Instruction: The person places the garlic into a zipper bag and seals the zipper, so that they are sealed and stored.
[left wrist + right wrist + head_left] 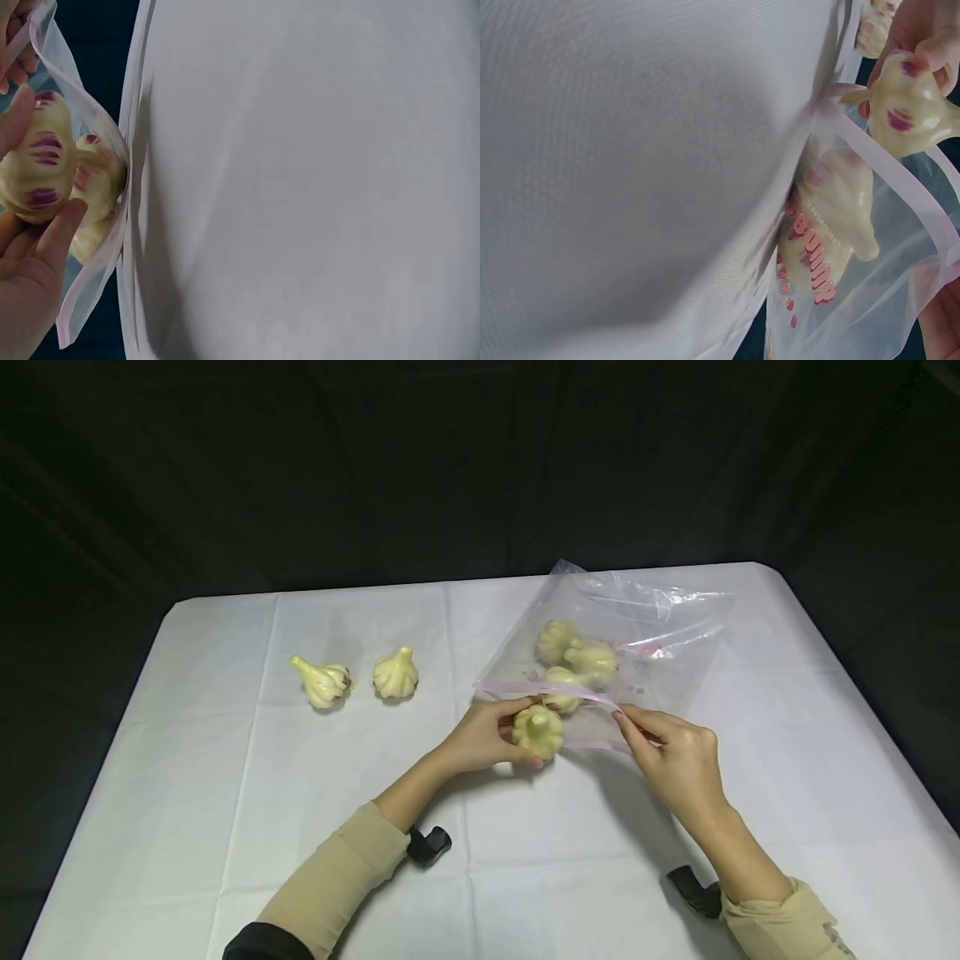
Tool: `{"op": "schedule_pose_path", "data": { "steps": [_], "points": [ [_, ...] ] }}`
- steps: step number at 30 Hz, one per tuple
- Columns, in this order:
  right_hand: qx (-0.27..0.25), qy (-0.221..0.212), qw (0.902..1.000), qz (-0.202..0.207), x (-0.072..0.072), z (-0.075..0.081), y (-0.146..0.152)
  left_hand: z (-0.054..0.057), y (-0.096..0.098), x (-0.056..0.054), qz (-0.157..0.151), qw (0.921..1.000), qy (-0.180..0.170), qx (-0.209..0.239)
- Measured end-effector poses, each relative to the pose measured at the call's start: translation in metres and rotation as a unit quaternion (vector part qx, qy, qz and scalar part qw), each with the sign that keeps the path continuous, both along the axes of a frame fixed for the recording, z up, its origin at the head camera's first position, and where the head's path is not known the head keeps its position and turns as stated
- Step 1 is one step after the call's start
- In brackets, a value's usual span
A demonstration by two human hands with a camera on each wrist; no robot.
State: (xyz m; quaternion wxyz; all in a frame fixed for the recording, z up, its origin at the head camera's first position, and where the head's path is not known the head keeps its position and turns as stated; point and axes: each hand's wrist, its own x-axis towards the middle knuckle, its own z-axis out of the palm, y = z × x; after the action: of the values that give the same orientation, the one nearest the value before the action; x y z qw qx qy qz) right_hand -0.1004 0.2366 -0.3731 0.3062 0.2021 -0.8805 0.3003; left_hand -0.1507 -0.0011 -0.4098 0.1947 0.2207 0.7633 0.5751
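- Dark drapes [450, 468] hang beyond the white-covered desk [352, 785], behind the clear bag [660, 618], whose mouth faces the person.
- At the bag's mouth, the left hand [483, 735] grasps a held garlic bulb [538, 732] between thumb and fingers; whether it is past the rim, I cannot tell.
- Just right of that bulb, the right hand [675, 760] pinches the bag's pink upper rim [592, 695], and the mouth gapes.
- Inside the bag, three garlic bulbs [596, 664] rest close together; two loose garlic bulbs [395, 677] sit left of the bag, apart from it.
- To do this well, I'd hold that rim high, slide the bulb in low and release only once it's fully inside; bulbs crowding the mouth could block it.
- Since the bag's far corner reaches the desk's far edge, pushing it away seems unwise. Most moving room lies left of the bag and on its near side.
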Motion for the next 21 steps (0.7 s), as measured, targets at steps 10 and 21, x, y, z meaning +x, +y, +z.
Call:
{"op": "schedule_pose_path", "data": {
  "steps": [10, 21],
  "points": [
    [-0.001, 0.005, 1.0, 0.002, 0.0, -0.001, 0.0, -0.004, 0.008, -0.004, 0.049, 0.997, -0.058, 0.014],
    [-0.004, 0.009, 1.0, 0.002, 0.001, -0.002, 0.0, -0.007, 0.019, -0.005, 0.054, 0.996, -0.067, 0.024]
  ]
}}
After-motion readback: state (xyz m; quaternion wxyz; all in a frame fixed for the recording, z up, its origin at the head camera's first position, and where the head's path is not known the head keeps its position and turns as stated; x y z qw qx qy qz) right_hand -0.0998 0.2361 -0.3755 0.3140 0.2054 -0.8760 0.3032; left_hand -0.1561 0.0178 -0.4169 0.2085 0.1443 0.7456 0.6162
